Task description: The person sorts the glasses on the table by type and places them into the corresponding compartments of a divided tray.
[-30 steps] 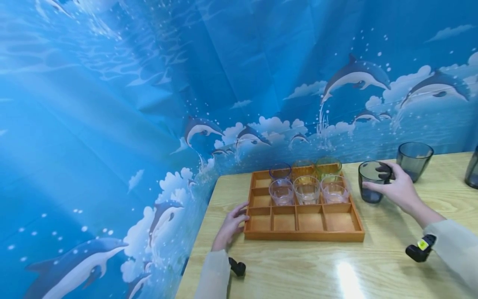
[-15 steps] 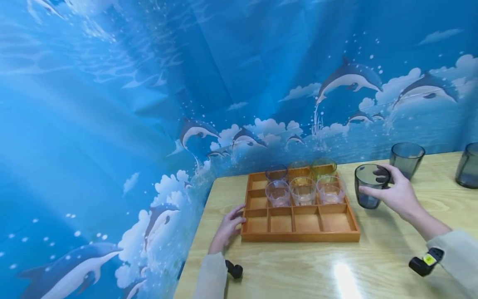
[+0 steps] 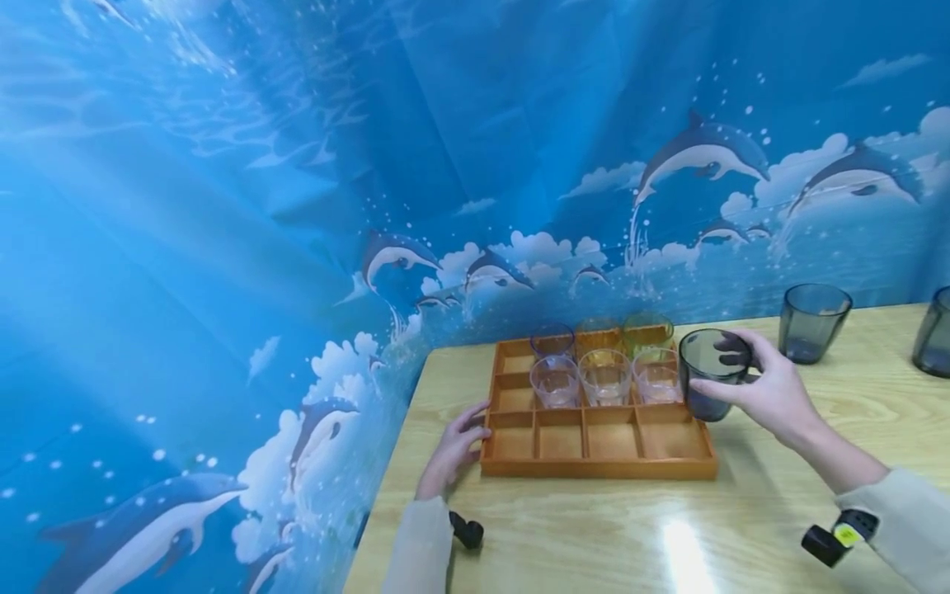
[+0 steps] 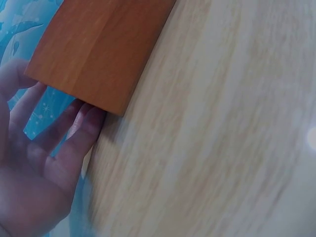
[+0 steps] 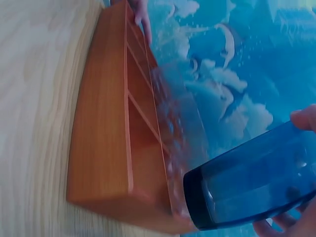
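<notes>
My right hand (image 3: 772, 396) grips the grey tumbler (image 3: 705, 388) near-upright, right end of the tray (image 3: 601, 469); left hand (image 3: 453, 452), unclenched, touches its left.

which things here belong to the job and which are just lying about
Seem part of the job:
- dark glass held by the right hand
- wooden tray the left hand touches
- glasses standing in the tray
- likely the two other dark glasses on the right

Seem incidental:
- dolphin backdrop
- black wrist devices
</notes>
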Motion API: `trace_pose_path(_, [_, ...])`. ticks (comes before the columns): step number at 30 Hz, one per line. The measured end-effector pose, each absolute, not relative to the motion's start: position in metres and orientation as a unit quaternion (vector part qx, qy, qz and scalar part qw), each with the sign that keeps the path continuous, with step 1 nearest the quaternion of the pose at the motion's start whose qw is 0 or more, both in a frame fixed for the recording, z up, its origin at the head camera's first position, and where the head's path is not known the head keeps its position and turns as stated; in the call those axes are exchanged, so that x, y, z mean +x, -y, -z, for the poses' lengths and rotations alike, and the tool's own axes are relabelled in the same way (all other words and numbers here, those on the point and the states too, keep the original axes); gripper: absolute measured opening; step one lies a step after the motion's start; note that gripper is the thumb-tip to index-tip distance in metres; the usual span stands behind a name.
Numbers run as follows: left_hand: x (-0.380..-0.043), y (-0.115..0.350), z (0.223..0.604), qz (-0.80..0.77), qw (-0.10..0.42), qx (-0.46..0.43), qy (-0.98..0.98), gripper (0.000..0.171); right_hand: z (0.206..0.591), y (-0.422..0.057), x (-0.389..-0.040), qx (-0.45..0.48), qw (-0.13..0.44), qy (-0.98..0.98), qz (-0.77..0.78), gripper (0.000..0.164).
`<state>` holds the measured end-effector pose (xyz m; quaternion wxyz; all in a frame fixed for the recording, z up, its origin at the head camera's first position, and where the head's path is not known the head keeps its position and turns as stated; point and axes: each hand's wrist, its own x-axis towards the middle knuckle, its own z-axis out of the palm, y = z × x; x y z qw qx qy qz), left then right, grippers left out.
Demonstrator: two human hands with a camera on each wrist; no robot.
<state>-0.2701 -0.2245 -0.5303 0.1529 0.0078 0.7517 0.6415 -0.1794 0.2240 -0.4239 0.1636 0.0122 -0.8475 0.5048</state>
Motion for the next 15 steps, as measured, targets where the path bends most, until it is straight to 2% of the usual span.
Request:
trace_pose_path(8, [-0.274,0.226,0.53,-0.646,0.159,0.007,-0.747,0.05,0.419,-0.194,-0.176,0.057,0.11,0.831,-0.542,0.085])
trace_pose_path(15, [-0.272,0.226,0.53,-0.654,0.17,0.007,-0.737,0.052,0.424,-0.165,-0.181,0.084,0.098,0.813,-0.568,0.078])
